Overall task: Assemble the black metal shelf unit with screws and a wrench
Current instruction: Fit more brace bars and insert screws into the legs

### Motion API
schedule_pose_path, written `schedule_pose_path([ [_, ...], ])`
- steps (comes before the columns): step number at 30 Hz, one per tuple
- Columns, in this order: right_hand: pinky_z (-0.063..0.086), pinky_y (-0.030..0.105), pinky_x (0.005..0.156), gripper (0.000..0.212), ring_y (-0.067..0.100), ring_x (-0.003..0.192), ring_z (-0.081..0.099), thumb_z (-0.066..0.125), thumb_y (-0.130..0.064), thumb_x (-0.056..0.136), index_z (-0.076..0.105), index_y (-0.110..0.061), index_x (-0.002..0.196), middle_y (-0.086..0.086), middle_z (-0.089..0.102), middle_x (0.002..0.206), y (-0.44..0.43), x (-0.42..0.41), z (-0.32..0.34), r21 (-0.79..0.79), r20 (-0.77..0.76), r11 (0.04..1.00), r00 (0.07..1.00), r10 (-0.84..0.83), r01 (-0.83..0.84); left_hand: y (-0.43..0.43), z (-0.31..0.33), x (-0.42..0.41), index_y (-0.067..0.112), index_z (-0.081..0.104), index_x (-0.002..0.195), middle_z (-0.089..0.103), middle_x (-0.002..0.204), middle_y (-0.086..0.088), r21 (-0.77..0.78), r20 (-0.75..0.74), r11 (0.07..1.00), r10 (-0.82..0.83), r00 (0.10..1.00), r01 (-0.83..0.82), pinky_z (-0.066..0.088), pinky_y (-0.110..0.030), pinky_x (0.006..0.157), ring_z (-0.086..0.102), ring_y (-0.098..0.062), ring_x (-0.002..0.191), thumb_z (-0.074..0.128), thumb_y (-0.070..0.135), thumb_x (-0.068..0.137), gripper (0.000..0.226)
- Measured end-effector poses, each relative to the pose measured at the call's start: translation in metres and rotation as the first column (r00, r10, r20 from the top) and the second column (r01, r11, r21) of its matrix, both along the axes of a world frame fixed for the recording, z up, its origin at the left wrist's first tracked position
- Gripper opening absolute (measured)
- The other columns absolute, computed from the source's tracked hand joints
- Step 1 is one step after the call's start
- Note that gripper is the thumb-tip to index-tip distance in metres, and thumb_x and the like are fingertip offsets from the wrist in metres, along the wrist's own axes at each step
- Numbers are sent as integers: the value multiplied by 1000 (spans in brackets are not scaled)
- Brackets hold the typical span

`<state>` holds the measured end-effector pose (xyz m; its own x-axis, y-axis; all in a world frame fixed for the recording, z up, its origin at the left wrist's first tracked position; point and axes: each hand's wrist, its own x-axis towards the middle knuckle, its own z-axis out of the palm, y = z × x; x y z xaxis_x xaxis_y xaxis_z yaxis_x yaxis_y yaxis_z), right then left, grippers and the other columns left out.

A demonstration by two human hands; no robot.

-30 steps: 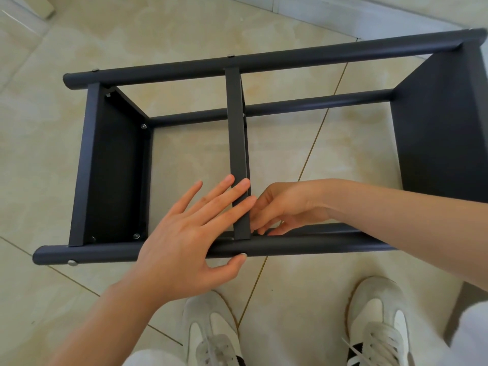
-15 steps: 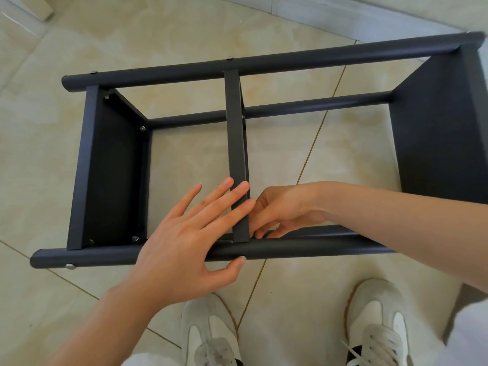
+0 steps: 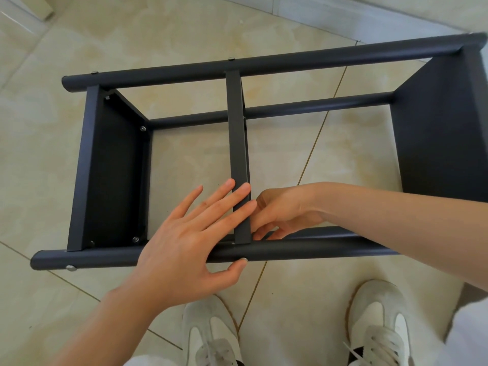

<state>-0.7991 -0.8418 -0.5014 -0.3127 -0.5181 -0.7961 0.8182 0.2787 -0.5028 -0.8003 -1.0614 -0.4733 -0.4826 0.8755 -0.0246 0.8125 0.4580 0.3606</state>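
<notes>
Head view showed the shelf unit [image 3: 264, 64] lying on its side on the tiled floor [image 3: 184, 35], just beyond the person's shoes [image 3: 211, 331]. The left hand [image 3: 184, 247] lay flat across the near end of the middle panel [image 3: 237, 143]. Its fingers [image 3: 232, 196] were straight and pressing the panel edge, and its thumb sat under the near tube [image 3: 303, 250], touching a screw [image 3: 244, 259] there. The right hand [image 3: 285, 210] reached in behind the panel at the same joint, fingers curled. Whether they pinched anything could not be told, since the panel hid their tips. No wrench was in sight.

This joint looked only hand-fitted. If the left hand eased off, the panel could slide along the tube and pull its hole out of line, so the screw would bind or go in crooked. A small part held behind the panel could also slip free and roll across the floor. Leaning hard on the panel might rock the whole frame, as it rested on round tubes.
</notes>
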Motion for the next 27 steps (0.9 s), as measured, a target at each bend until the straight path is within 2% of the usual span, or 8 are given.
schedule_pose_path([
  [3,49,42,104,27,23,105,66,66,-14,93,68,-2,117,12,70,113,6,-2,2,-4,12,999,999,32,-32,0,0,0,25,31,154,19,164,8,-11,-2,1000,0,1000,0,13,-42,122,14,-14,152,55,55,87,77],
  [10,48,45,105,31,30,118,63,62,-13,95,64,-1,124,18,64,127,-1,0,0,-3,-7,1000,1000,21,-21,0,0,0,25,31,154,19,164,8,-3,0,1000,-1,1000,1,13,-42,123,15,-15,152,57,54,87,78],
  [12,47,44,106,32,30,117,63,62,-13,95,63,2,123,19,65,125,4,0,1,-27,16,1000,1000,14,-13,0,0,0,25,31,154,19,164,8,-5,0,1000,-2,1000,2,15,-43,122,15,-14,152,57,54,87,78],
  [15,48,42,105,29,24,107,66,63,-15,95,66,1,120,13,71,112,9,1,1,-31,21,999,999,34,-34,0,-1,0,25,32,154,19,164,8,-10,-2,1000,-1,1000,1,15,-43,122,15,-14,152,58,54,87,78],
  [20,49,43,104,28,28,115,64,63,-11,95,66,1,120,16,67,122,6,2,-3,-35,28,999,1000,-7,8,0,-1,-1,26,31,154,18,164,9,-19,-7,1000,-4,1000,4,11,-40,123,14,-14,152,56,56,87,78],
  [24,49,41,103,26,25,107,65,63,-12,95,67,0,117,14,69,115,9,2,-2,-68,42,997,999,-20,23,-1,-1,-1,26,30,155,18,164,9,-22,-5,1000,-7,1000,7,11,-40,123,13,-14,152,56,56,87,78],
  [27,49,41,104,31,27,113,65,63,-15,95,65,0,122,14,69,119,5,3,-2,-35,24,999,1000,6,-5,-1,-1,-1,25,32,154,19,164,8,-17,-2,1000,-4,1000,4,12,-41,123,14,-14,152,56,55,87,78],
])
